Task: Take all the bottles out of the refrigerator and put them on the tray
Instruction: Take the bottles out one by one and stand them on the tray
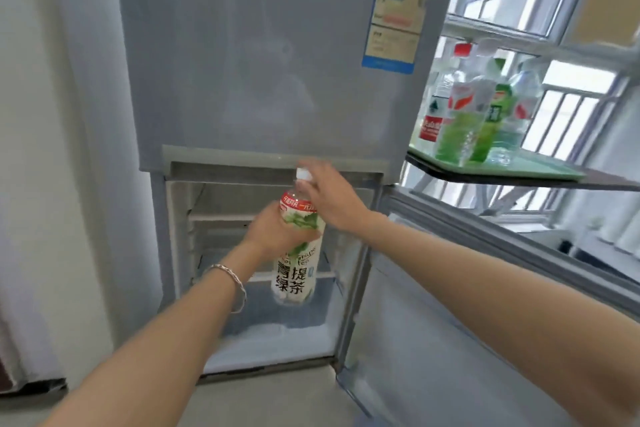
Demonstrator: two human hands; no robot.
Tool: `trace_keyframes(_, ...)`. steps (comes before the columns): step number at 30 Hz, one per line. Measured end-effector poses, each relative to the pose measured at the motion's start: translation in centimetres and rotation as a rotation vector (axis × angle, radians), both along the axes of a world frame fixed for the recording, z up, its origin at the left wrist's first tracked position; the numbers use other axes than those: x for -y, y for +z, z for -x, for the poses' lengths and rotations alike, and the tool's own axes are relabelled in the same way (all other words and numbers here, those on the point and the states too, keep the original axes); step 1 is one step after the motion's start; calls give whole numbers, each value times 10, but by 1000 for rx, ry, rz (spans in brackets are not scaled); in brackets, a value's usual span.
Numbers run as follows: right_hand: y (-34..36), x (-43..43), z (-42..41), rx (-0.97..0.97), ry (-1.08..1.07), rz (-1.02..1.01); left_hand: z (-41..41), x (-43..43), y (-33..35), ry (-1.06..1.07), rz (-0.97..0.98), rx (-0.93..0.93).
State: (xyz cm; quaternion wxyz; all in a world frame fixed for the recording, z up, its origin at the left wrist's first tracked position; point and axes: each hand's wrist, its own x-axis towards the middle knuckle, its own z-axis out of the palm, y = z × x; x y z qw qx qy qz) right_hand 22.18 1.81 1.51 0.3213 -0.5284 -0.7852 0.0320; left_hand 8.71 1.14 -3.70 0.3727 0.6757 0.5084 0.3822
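A green-tea bottle (pixel 295 274) with a white cap and a white and green label hangs upright in front of the refrigerator's open lower compartment (pixel 263 329). My left hand (pixel 273 232) grips its middle, a silver bracelet on that wrist. My right hand (pixel 327 198) holds its neck just under the cap. A pale green tray (pixel 540 168) lies on a dark shelf at the right, carrying several bottles (pixel 464 114) with red, green and blue labels. I see no other bottle inside the compartment.
The lower refrigerator door (pixel 450 322) stands swung open to the right, under the shelf. The upper door (pixel 270 45) is closed, with a blue sticker. A white wall is at the left; a window with bars is behind the tray.
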Motion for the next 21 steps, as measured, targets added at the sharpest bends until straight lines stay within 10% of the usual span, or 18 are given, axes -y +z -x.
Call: trace_keyframes(21, 102, 62, -278, -429, -437, -263, -286, 41, 230, -244, -547, 303)
